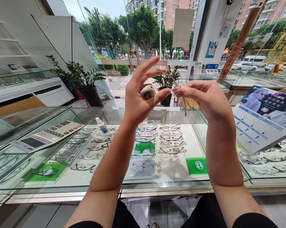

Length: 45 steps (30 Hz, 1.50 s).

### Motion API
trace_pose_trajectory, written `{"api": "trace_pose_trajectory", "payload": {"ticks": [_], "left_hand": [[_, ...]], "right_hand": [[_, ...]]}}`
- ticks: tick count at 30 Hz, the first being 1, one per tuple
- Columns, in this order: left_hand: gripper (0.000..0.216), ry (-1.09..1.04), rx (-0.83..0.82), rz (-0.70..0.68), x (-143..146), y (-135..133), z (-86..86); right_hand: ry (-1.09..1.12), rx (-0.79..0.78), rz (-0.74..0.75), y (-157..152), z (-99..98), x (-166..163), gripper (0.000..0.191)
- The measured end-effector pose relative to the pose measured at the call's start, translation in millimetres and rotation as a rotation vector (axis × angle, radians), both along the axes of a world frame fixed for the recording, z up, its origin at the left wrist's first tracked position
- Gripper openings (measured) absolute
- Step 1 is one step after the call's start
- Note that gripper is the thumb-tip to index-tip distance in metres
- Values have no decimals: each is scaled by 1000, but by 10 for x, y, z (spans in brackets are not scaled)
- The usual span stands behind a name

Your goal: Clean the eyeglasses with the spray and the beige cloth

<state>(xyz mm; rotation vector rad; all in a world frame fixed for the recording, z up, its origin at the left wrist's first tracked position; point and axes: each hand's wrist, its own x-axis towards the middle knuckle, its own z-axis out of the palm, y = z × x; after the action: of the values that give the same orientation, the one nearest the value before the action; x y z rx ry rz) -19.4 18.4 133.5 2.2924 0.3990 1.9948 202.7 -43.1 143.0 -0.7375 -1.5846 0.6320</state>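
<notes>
**Over the tabletop (171, 184), wire glasses (181, 95) pinched from both sides**

Raised well above the glass, the glasses sit between my two hands. My right hand (206, 98) is closed on them, fingertips gripping near the lens, with one temple dangling below. My left hand (139, 95) meets them from the left: its thumb tip is at the frame, its upper fingers are fanned wide, and a small pale pad (147, 91) is tucked in its curled fingers.

I judge the wire thin enough to bend if the two pinches twist against each other. The pad could also slip out, since few fingers hold it. Anything dropped would hit the glass below my wrists. A little dropper bottle (102, 125) stands left of my left forearm.
</notes>
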Motion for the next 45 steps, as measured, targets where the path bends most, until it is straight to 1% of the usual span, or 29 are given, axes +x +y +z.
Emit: {"api": "trace_pose_trajectory", "payload": {"ticks": [2, 4, 5, 7, 10, 13, 16, 19, 24, 29, 33, 35, 37, 40, 42, 45], "left_hand": [[41, -169, 68, 67, 25, -87, 2], [18, -256, 88, 108, 56, -205, -2], [17, -239, 56, 118, 72, -267, -6], [28, -130, -75, 109, 103, -374, -13], [35, 9, -279, 29, 137, -448, -18], [38, 27, -388, -39, 150, -427, -13], [41, 2, -444, -59, 144, -379, -5], [43, -15, -469, -64, 132, -345, -2], [45, -42, -448, -63, 107, -321, -6], [43, 14, -408, -60, -4, -351, 30], [31, 66, -367, 23, -217, -389, 91], [24, 100, -368, 73, -345, -399, 103], [20, 157, -386, 108, -468, -399, 83], [17, 294, -439, 147, -616, -372, -7], [17, 416, -478, 171, -691, -338, -91], [21, 632, -525, 212, -784, -268, -212]], "right_hand": [[12, 35, -55, 26, -9, -10, 32], [6, 79, -110, 48, -27, -34, 34], [-3, 105, -137, 52, -37, -55, 35], [-34, 161, -190, 44, -59, -116, 36], [-88, 243, -278, -3, -90, -240, 33], [-152, 299, -370, -52, -116, -343, 27], [-221, 308, -422, -74, -133, -387, 19], [-256, 295, -413, -84, -138, -396, 16], [-254, 294, -376, -157, -129, -418, 21], [-220, 282, -347, -259, -105, -378, 19], [-174, 287, -420, -232, -79, -211, 35], [-146, 289, -461, -155, -113, -114, 47], [-135, 247, -466, -43, -225, -28, 61], [-194, 107, -468, 142, -552, 87, 77], [-218, 12, -477, 253, -827, 165, 80], [-178, -93, -492, 397, -1193, 281, 81]]}}
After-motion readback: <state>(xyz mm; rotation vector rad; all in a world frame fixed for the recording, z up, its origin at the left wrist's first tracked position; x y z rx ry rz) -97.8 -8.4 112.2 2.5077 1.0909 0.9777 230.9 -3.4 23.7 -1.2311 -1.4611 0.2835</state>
